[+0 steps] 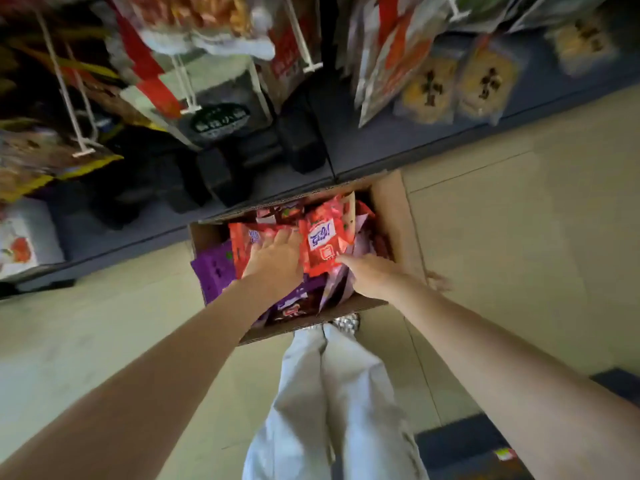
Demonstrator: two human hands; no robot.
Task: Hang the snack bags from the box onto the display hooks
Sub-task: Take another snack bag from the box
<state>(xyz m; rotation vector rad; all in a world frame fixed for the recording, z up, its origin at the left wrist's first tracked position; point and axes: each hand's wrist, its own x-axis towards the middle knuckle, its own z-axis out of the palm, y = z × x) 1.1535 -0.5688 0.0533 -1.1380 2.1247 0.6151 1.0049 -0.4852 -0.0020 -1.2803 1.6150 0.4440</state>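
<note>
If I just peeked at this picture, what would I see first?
Probably the cardboard box on the floor in the middle, stuffed with bright red snack bags and purple snack bags. Both hands reach into it: the left hand lies on the red bags and the right hand touches one beside it. Above, more bags hang from white display hooks.

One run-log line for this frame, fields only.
stage: picking from box | left hand: flat on red snack bags | right hand: touching upright red bag | hooks: none hung yet
</note>
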